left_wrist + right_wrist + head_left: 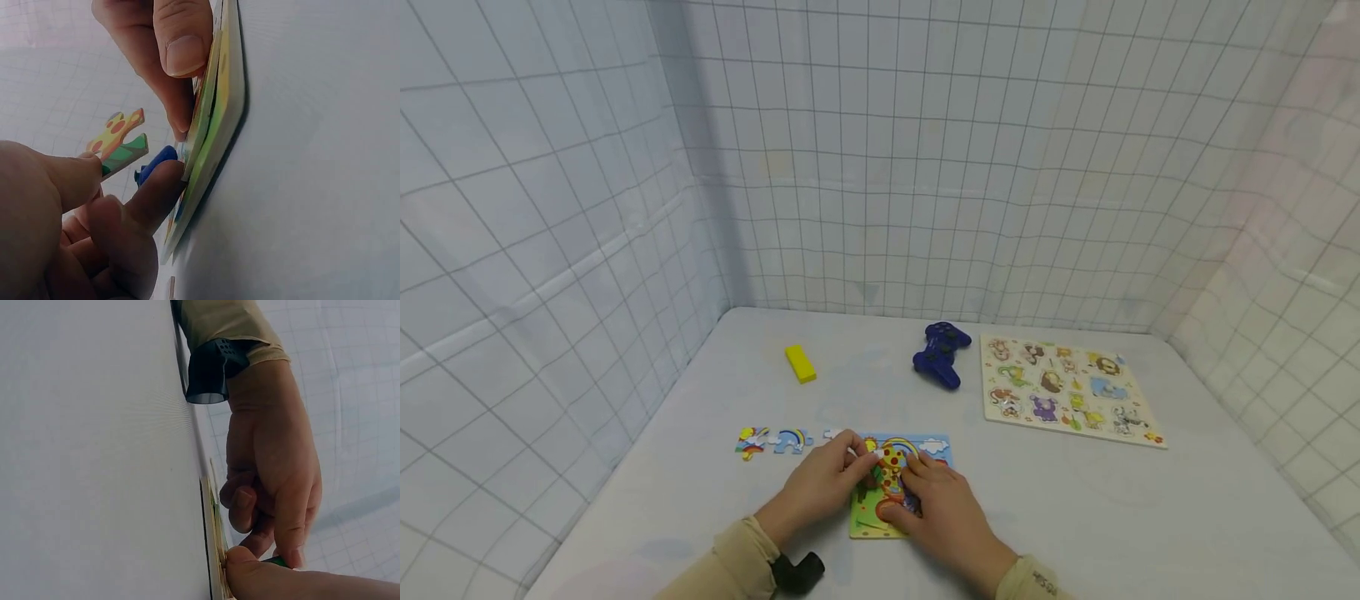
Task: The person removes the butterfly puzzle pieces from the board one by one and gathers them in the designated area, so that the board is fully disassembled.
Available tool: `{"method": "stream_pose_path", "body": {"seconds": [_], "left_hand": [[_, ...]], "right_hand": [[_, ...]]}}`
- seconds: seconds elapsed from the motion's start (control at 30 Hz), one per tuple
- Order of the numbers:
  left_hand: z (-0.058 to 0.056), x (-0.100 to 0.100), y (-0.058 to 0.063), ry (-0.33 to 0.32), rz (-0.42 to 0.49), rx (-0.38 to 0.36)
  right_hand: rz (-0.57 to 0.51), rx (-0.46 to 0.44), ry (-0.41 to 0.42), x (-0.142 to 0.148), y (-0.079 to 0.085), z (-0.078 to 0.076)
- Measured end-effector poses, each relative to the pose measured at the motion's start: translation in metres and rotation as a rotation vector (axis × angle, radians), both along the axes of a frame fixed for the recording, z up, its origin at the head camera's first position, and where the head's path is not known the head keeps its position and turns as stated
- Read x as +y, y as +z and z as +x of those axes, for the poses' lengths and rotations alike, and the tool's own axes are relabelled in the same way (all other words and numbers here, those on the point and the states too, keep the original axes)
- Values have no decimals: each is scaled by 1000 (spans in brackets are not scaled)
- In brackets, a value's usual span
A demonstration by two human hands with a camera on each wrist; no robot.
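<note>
My left hand (820, 483) pinches a jigsaw piece (119, 140), yellow with orange spots and green along one side, between thumb and fingertip. It is held over the left part of a small picture puzzle board (868, 532); another left finger touches the board's edge. My right hand (951, 512) rests on the board's right part, thumb and fingertips spread and pressing on the pieces. In the left wrist view, a layer of pieces lies slightly tilted over the board. My right hand covers much of the picture.
Loose rainbow jigsaw pieces (792, 440) lie left of the board, with another loose piece (832, 433) behind my left hand. Farther back are a yellow block (801, 364), a blue game controller (942, 356) and a wooden animal puzzle (1063, 387). Gridded white curtains (910, 167) enclose the table.
</note>
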State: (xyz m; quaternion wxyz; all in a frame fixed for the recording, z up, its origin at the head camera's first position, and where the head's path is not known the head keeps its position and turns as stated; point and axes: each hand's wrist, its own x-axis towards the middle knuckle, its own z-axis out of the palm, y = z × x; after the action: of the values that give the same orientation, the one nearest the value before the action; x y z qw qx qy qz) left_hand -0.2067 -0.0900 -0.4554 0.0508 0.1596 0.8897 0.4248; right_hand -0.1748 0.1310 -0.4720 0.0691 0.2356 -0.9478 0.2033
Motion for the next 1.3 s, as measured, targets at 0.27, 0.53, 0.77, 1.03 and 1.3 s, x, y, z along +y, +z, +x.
{"method": "stream_pose_path", "body": {"seconds": [0.27, 0.53, 0.77, 1.03, 1.3], "left_hand": [[3, -1, 4, 33, -90, 28], [4, -3, 4, 38, -101, 26], [7, -2, 5, 57, -153, 115], [9, -2, 6, 25, -64, 102], [10, -2, 7, 25, -63, 32]], "right_hand": [[25, 11, -58, -8, 1, -4], [71, 32, -61, -8, -6, -4], [30, 69, -59, -8, -4, -2], [5, 53, -69, -8, -3, -2], [-9, 43, -62, -6, -1, -2]]}}
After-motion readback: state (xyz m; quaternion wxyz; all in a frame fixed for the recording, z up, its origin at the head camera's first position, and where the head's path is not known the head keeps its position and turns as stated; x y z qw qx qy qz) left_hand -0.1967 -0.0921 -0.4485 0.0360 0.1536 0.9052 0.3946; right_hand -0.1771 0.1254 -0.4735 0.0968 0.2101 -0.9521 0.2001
